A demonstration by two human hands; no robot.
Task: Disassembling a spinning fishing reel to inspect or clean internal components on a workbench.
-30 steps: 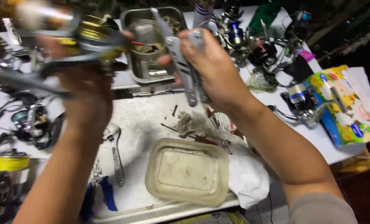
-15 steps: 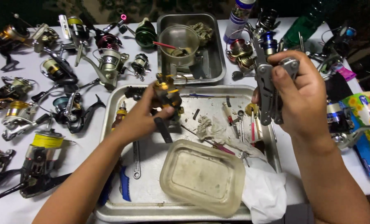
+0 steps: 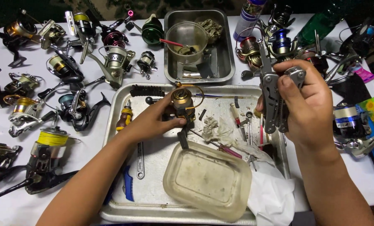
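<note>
My left hand [image 3: 153, 121] grips a small gold and black fishing reel [image 3: 183, 102] and holds it just above a metal tray [image 3: 151, 201]. My right hand [image 3: 306, 104] is closed around a folding multi-tool of grey steel [image 3: 273, 98], held upright over the tray's right edge. A scratched clear plastic tub [image 3: 208, 180] lies in the tray in front of the reel. Small screwdrivers [image 3: 237, 115], a wrench [image 3: 140, 161] and loose small parts lie in the tray between my hands.
Several fishing reels [image 3: 65, 67] cover the white table at left and along the back right. A deeper steel pan [image 3: 220, 62] at the back holds a clear cup [image 3: 189, 39]. A spray can [image 3: 247, 19] stands beside it. A white cloth [image 3: 273, 192] hangs over the tray's right corner.
My left hand has come down from high at the left with the reel and now holds it low over the tray. My right hand with the multi-tool has moved right.
</note>
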